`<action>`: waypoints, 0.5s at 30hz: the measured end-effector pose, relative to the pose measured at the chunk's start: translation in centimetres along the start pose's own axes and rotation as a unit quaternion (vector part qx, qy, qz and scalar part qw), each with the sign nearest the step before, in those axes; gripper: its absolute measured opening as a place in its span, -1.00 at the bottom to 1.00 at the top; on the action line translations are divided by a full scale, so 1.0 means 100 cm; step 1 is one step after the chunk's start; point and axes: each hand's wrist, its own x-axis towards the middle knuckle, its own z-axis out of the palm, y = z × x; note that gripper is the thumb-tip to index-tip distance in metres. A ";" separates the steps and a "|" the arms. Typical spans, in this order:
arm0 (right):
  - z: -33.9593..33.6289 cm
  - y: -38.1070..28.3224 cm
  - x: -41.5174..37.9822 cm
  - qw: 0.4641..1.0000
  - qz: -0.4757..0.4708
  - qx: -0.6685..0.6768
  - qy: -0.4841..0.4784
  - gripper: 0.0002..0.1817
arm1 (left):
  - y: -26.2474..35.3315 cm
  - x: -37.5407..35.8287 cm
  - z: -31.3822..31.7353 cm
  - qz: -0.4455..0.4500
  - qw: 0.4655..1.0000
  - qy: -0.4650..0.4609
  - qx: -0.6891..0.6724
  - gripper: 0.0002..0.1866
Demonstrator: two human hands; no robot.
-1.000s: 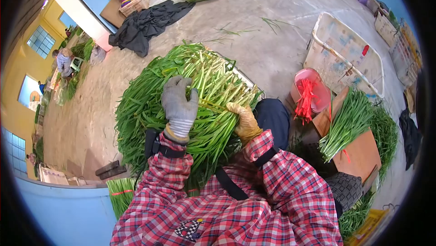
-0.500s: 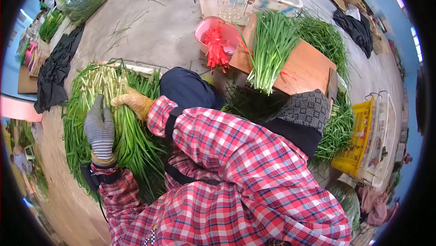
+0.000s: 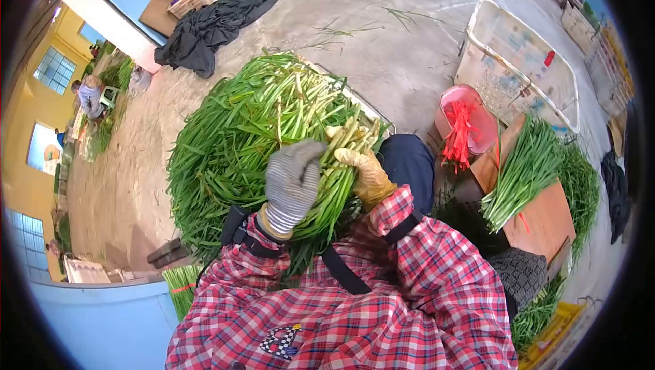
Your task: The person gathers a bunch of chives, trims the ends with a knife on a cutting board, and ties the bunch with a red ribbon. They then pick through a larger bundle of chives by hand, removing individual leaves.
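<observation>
A large heap of long green stalks [image 3: 225,131] with pale ends lies in front of me, over a crate whose white rim shows behind it. My left hand [image 3: 295,182], in a grey striped glove, is closed around some of the stalks near their pale ends. My right hand [image 3: 366,171], in a yellowish glove, grips the pale ends just beside it, thumb and fingers pressed on them. To the right, a trimmed bunch of green stalks [image 3: 524,168] lies on a brown board [image 3: 546,216]. Red ties [image 3: 460,131] hang over the edge of a pink basin [image 3: 486,121].
A white crate [image 3: 518,63] stands behind the basin. Black cloth [image 3: 211,29] lies on the floor at the upper left. A person [image 3: 90,97] sits far off at the left. A yellow crate [image 3: 556,336] is at the lower right, near a grey patterned sleeve cover or cloth [image 3: 520,276].
The view has turned toward the left. My left hand has closed on stalks and now sits lower and nearer my right hand, which holds the pale ends at the heap's right side.
</observation>
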 end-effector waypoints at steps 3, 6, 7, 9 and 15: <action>0.000 0.005 0.003 0.999 -0.038 0.019 0.008 -0.39 | -0.019 0.002 -0.009 -0.041 0.989 0.135 -0.053 -0.72; -0.004 0.003 0.004 0.999 -0.036 -0.024 0.006 -0.33 | -0.029 0.015 -0.026 -0.154 0.979 0.097 0.094 -0.84; -0.006 0.004 0.003 0.998 -0.051 -0.036 0.006 -0.34 | -0.031 0.015 -0.027 -0.155 0.979 0.098 0.095 -0.84; 0.001 0.003 0.001 0.995 -0.069 -0.071 0.012 -0.36 | -0.036 0.012 -0.025 -0.171 0.961 -0.028 0.218 -0.69; 0.007 -0.006 -0.001 0.983 -0.047 -0.177 0.023 -0.43 | -0.029 0.011 -0.020 -0.141 0.968 -0.022 0.204 -0.62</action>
